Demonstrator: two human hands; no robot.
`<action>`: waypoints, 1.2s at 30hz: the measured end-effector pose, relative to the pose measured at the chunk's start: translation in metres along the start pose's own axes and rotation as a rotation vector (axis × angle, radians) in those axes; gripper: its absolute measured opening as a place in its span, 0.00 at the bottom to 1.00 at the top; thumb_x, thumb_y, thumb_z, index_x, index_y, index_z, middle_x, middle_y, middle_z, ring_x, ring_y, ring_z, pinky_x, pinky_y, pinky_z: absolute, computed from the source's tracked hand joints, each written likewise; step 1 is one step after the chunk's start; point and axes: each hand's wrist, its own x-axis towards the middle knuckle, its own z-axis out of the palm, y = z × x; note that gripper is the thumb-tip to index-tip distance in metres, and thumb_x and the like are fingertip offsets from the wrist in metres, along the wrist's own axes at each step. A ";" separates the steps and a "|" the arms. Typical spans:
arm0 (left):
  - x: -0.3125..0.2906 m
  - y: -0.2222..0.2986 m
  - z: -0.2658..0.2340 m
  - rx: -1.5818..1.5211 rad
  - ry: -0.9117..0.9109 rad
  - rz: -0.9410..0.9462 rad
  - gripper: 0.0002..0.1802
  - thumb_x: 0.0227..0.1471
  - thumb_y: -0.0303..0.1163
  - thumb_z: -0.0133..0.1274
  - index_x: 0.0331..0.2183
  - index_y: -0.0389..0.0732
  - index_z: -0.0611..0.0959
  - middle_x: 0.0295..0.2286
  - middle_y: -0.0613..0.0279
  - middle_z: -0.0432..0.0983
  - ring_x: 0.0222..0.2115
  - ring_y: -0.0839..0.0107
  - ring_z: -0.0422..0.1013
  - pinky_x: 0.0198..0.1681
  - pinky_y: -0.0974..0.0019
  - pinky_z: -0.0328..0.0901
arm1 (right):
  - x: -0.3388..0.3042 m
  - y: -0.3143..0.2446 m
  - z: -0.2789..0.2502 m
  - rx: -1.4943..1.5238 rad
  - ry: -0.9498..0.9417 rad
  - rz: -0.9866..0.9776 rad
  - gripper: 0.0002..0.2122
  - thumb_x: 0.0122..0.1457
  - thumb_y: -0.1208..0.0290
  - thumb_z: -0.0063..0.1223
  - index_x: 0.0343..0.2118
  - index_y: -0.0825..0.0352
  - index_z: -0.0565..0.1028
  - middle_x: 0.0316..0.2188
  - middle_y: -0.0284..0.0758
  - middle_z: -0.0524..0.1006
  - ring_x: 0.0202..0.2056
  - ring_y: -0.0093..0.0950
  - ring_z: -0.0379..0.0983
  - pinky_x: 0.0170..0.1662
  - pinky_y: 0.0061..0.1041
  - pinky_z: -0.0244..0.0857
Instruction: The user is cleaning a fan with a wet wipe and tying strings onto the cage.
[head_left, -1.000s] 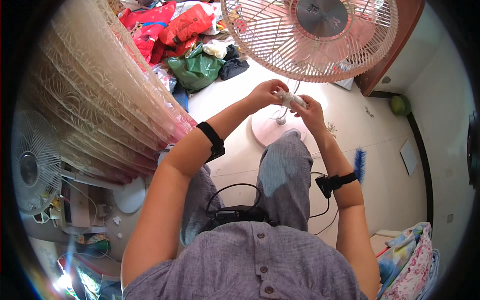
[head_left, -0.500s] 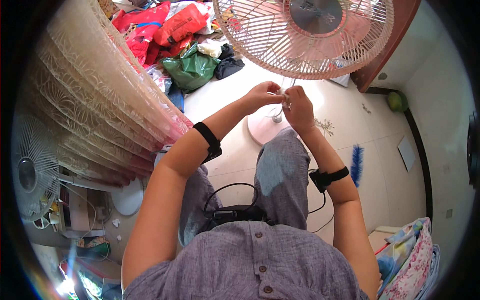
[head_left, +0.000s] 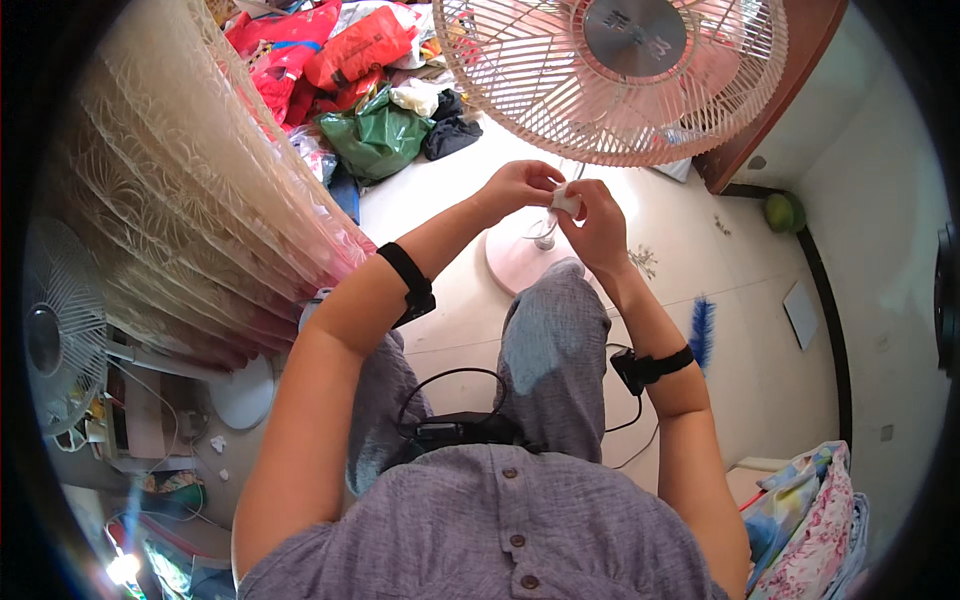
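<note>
A small white piece (head_left: 566, 199), perhaps folded paper or cloth, is between my hands, just below the pink fan. My right hand (head_left: 598, 222) pinches it from the right, fingers bent over its upper edge. From the left, my left hand (head_left: 522, 188) meets it with curled fingertips pressed at its side. Above and beyond both hands is the round grille of the pink standing fan (head_left: 610, 110). The fan's pole and pink round base (head_left: 510, 262) show behind and under my hands, near my knee.
A heap of bags, with a green plastic bag (head_left: 376, 138), lies far left beside a lace curtain (head_left: 240, 200). Another fan (head_left: 50, 340) stands at left. A blue brush (head_left: 702, 330) and a green round object (head_left: 784, 212) lie right, with folded fabric (head_left: 815, 520) nearby.
The white piece shows more plainly between my fingers, as my right hand has turned and lowered slightly. The whole view has shifted a little.
</note>
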 end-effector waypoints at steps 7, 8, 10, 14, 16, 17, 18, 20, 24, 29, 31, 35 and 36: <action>0.004 0.022 -0.013 -0.103 0.320 -0.024 0.40 0.43 0.33 0.65 0.52 0.37 0.58 0.46 0.52 0.67 0.46 0.67 0.68 0.51 0.56 0.63 | 0.041 -0.012 -0.049 -0.235 0.402 -0.466 0.12 0.43 0.82 0.57 0.32 0.66 0.72 0.33 0.38 0.75 0.35 0.38 0.73 0.38 0.33 0.69; 0.006 0.025 -0.022 -0.206 0.349 0.052 0.40 0.45 0.28 0.61 0.54 0.39 0.56 0.48 0.54 0.66 0.46 0.67 0.69 0.50 0.59 0.64 | 0.054 -0.019 -0.054 -0.265 0.450 -0.467 0.11 0.44 0.82 0.57 0.33 0.66 0.72 0.33 0.38 0.75 0.35 0.37 0.73 0.38 0.33 0.69; 0.006 0.036 -0.022 -0.215 0.233 0.282 0.39 0.46 0.21 0.57 0.56 0.42 0.55 0.49 0.58 0.67 0.48 0.66 0.68 0.51 0.62 0.64 | 0.071 -0.030 -0.077 -0.475 0.473 -0.388 0.11 0.46 0.80 0.56 0.35 0.67 0.74 0.33 0.39 0.75 0.36 0.37 0.73 0.38 0.33 0.69; 0.002 0.044 -0.018 -0.263 0.111 0.358 0.34 0.46 0.23 0.57 0.55 0.35 0.65 0.48 0.58 0.70 0.49 0.67 0.69 0.56 0.64 0.63 | 0.078 -0.016 -0.075 -0.551 0.434 -0.439 0.13 0.46 0.79 0.55 0.38 0.66 0.76 0.33 0.40 0.75 0.36 0.38 0.73 0.38 0.33 0.70; 0.000 0.045 -0.018 -0.262 0.131 0.348 0.33 0.46 0.24 0.57 0.54 0.36 0.65 0.48 0.58 0.71 0.49 0.68 0.69 0.55 0.64 0.63 | 0.068 -0.005 -0.064 -0.573 0.415 -0.474 0.14 0.46 0.78 0.55 0.39 0.65 0.76 0.33 0.41 0.75 0.36 0.39 0.73 0.37 0.33 0.70; -0.002 0.045 -0.019 -0.252 0.143 0.329 0.33 0.46 0.24 0.57 0.54 0.36 0.65 0.47 0.59 0.71 0.48 0.68 0.70 0.55 0.64 0.64 | 0.060 0.000 -0.058 -0.599 0.381 -0.464 0.15 0.46 0.78 0.56 0.40 0.65 0.75 0.34 0.41 0.74 0.36 0.39 0.73 0.38 0.33 0.70; 0.000 0.046 -0.016 -0.246 0.145 0.310 0.32 0.46 0.24 0.57 0.53 0.36 0.66 0.47 0.59 0.71 0.48 0.68 0.70 0.55 0.64 0.64 | 0.052 0.006 -0.056 -0.636 0.349 -0.451 0.15 0.46 0.78 0.57 0.40 0.65 0.75 0.34 0.41 0.74 0.36 0.39 0.73 0.38 0.34 0.70; 0.001 0.047 -0.011 -0.252 0.163 0.302 0.31 0.48 0.27 0.58 0.53 0.38 0.66 0.47 0.60 0.71 0.47 0.70 0.70 0.53 0.65 0.65 | 0.040 0.017 -0.050 -0.622 0.375 -0.537 0.16 0.46 0.79 0.58 0.41 0.64 0.75 0.35 0.39 0.74 0.36 0.38 0.73 0.38 0.33 0.70; 0.004 0.042 -0.017 -0.218 0.188 0.368 0.40 0.44 0.29 0.64 0.54 0.38 0.58 0.45 0.54 0.70 0.45 0.68 0.70 0.50 0.64 0.68 | 0.039 -0.005 -0.043 -0.556 0.273 -0.519 0.15 0.46 0.80 0.59 0.40 0.62 0.75 0.33 0.35 0.73 0.34 0.33 0.72 0.37 0.30 0.69; 0.004 0.036 -0.012 -0.209 0.335 0.389 0.38 0.43 0.30 0.65 0.52 0.36 0.62 0.43 0.58 0.70 0.44 0.69 0.70 0.45 0.69 0.70 | 0.054 -0.033 -0.027 -0.556 0.117 -0.607 0.13 0.47 0.78 0.58 0.38 0.65 0.74 0.33 0.37 0.73 0.32 0.34 0.71 0.34 0.31 0.67; 0.003 0.036 -0.013 -0.185 0.311 0.399 0.35 0.46 0.28 0.63 0.52 0.37 0.64 0.45 0.59 0.70 0.46 0.69 0.69 0.49 0.66 0.68 | 0.063 -0.038 -0.027 -0.592 0.045 -0.632 0.12 0.47 0.78 0.56 0.36 0.67 0.73 0.34 0.39 0.74 0.32 0.36 0.71 0.35 0.34 0.68; 0.003 0.041 -0.008 -0.157 0.271 0.406 0.32 0.48 0.27 0.61 0.53 0.38 0.66 0.47 0.58 0.69 0.48 0.68 0.68 0.52 0.63 0.67 | 0.079 -0.032 -0.056 -0.683 0.180 -0.714 0.12 0.46 0.79 0.56 0.36 0.67 0.73 0.34 0.40 0.74 0.33 0.40 0.72 0.35 0.34 0.68; 0.002 0.040 -0.010 -0.154 0.257 0.427 0.32 0.48 0.27 0.61 0.53 0.38 0.66 0.47 0.58 0.69 0.48 0.68 0.68 0.52 0.62 0.67 | 0.084 -0.035 -0.060 -0.599 0.209 -0.635 0.11 0.47 0.78 0.58 0.35 0.67 0.73 0.32 0.40 0.74 0.33 0.40 0.72 0.36 0.34 0.68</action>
